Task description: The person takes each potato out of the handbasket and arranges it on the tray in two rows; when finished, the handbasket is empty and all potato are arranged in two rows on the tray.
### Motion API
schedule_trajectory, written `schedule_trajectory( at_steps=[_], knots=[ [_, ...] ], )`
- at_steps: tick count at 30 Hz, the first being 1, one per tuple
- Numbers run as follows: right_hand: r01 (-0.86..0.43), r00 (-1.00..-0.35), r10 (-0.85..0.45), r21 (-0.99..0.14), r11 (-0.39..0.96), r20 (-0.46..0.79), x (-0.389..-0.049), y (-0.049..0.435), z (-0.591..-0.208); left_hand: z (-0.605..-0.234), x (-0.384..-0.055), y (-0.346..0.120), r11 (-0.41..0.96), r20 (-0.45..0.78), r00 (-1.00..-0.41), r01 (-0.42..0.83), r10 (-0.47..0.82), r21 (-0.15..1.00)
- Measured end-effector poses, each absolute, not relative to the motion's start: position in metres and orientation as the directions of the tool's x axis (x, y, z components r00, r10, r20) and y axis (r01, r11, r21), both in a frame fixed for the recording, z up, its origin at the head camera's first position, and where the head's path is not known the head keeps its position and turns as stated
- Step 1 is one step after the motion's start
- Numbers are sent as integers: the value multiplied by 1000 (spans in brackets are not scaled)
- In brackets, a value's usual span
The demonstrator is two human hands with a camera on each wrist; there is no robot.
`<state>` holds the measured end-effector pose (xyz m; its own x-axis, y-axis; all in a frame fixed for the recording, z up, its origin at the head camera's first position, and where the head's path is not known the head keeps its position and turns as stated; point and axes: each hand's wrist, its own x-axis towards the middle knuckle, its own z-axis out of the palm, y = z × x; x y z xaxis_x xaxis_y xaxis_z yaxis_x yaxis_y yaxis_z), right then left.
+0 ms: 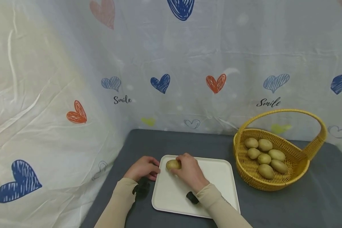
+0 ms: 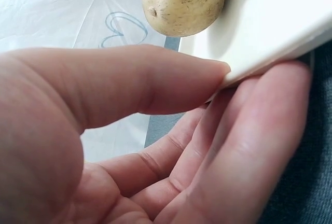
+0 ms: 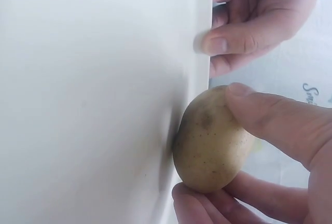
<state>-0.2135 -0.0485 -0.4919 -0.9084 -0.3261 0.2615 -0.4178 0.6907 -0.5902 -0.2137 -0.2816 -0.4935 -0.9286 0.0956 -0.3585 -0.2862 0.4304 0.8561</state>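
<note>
A white tray (image 1: 216, 177) lies on the dark grey table. My right hand (image 1: 188, 171) grips a pale brown potato (image 1: 173, 164) at the tray's far left corner; the right wrist view shows the potato (image 3: 210, 141) pinched between thumb and fingers, touching the tray (image 3: 93, 94). My left hand (image 1: 143, 167) holds the tray's left edge. In the left wrist view my thumb (image 2: 155, 81) lies on the tray's rim (image 2: 270, 32) and the fingers curl beneath it, with the potato (image 2: 182, 2) just beyond.
A yellow wicker basket (image 1: 290, 180) with a tall handle stands to the right of the tray and holds several potatoes (image 1: 264, 154). A white cloth printed with hearts hangs behind and to the left of the table (image 1: 316, 202).
</note>
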Motion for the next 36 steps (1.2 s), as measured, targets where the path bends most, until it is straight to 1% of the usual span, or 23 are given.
schedule_trajectory(
  at_steps=[19,26,31,36],
  knots=[
    [-431,-902,-317,-560,708,293,-212,-35,-486,-489,-222,-269,445,-359,-926,-275,115,852],
    [-418,-908,-329,-596,685,259,-211,-28,-474,-491,-223,-270,445,-349,-931,-267,111,855],
    [-411,-910,-342,-623,665,235,-203,-12,-464,-495,-221,-274,440,-353,-927,-266,128,858],
    [-391,-916,-350,-642,659,198,-190,20,-447,-496,-214,-285,460,-345,-931,-254,124,851]
  ],
)
